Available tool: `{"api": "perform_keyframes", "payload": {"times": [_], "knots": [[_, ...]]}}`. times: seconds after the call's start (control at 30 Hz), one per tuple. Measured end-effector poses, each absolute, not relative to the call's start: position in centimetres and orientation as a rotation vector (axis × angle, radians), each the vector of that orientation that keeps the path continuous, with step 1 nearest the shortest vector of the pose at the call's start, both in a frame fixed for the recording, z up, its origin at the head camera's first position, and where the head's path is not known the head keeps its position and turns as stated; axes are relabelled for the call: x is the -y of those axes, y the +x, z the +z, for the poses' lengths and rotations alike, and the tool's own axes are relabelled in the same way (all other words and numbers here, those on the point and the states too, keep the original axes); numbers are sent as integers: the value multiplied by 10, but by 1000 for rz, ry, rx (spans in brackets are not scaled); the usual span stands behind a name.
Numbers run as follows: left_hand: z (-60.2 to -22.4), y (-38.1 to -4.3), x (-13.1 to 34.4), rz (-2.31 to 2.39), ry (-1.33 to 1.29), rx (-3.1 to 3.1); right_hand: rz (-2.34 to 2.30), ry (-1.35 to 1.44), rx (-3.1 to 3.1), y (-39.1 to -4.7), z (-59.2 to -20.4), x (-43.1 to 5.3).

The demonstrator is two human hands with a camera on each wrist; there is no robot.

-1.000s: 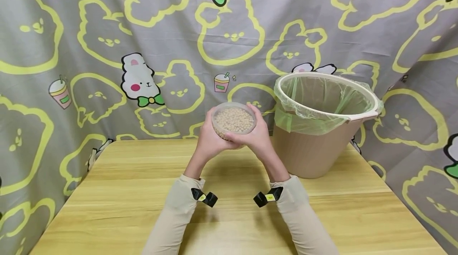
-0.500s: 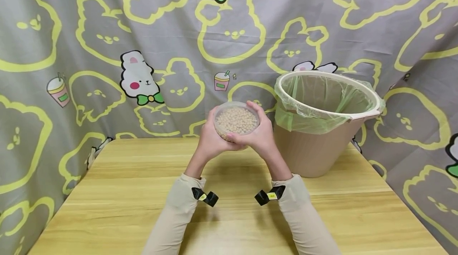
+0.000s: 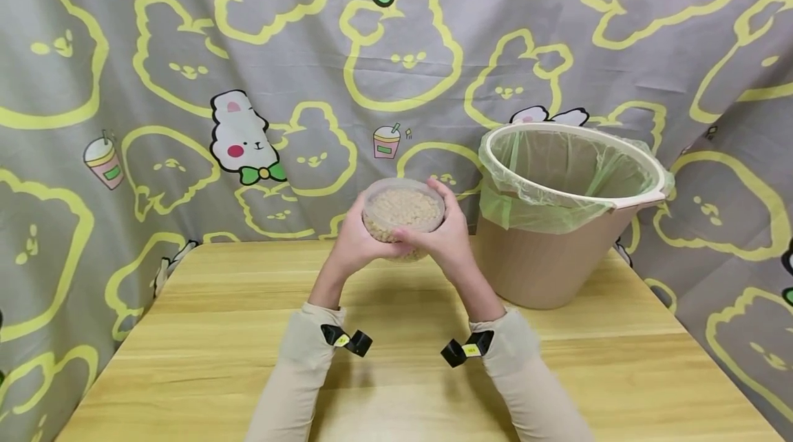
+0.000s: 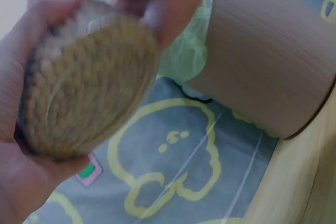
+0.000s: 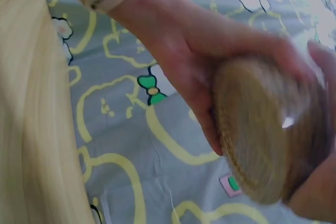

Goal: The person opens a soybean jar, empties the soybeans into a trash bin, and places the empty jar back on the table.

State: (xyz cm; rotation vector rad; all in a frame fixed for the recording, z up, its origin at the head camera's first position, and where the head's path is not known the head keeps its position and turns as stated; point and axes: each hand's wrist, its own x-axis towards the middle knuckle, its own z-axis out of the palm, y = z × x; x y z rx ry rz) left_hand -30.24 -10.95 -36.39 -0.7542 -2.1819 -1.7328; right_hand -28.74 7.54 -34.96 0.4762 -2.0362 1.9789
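A grey curtain (image 3: 285,63) printed with yellow outlines hangs behind a wooden table (image 3: 204,332). Above the far edge, around its middle, the left hand (image 3: 356,239) grips one side of a clear tub (image 3: 396,184) filled with pale beans (image 3: 405,209); the right hand (image 3: 451,232) grips the opposite side, its thumb over the near rim. Whether a lid covers the beans cannot be told. Near the far right corner stands a bin (image 3: 539,266) with a green liner (image 3: 545,216). Holding the tub well likely calls for even pressure from both palms, matched wrist movements and enough firmness that the smooth wall cannot slip.
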Motion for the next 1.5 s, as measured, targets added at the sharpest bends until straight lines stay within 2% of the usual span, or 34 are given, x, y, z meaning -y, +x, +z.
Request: {"api": "perform_keyframes", "payload": {"times": [0.1, 0.2, 0.7, 0.83, 0.97, 1.03, 1.17, 1.3, 1.4, 1.5], "knots": [[-364, -298, 99, -1656, -627, 2182, 1939, 376, 2014, -285, -350, -71], [-366, -296, 91, -1669, -610, 2154, 1869, 388, 1997, -283, -348, -73], [-359, -296, 103, -1843, -949, 2066, 1877, 666, 2093, -277, -333, -91], [-362, -296, 100, -1844, -846, 2087, 1794, 508, 2164, -271, -333, -85], [-362, -290, 91, -1615, -647, 2191, 1664, 300, 2194, -264, -334, -75], [-361, -287, 87, -1513, -605, 2219, 1613, 285, 2163, -263, -335, -73], [-359, -286, 86, -1539, -665, 2166, 1579, 438, 2101, -267, -333, -82], [-359, -289, 88, -1748, -881, 2072, 1660, 659, 2128, -270, -326, -101], [-360, -291, 90, -1820, -986, 2058, 1675, 740, 2201, -269, -320, -112], [-360, -290, 91, -1787, -982, 2077, 1658, 773, 2274, -270, -319, -116]]}}
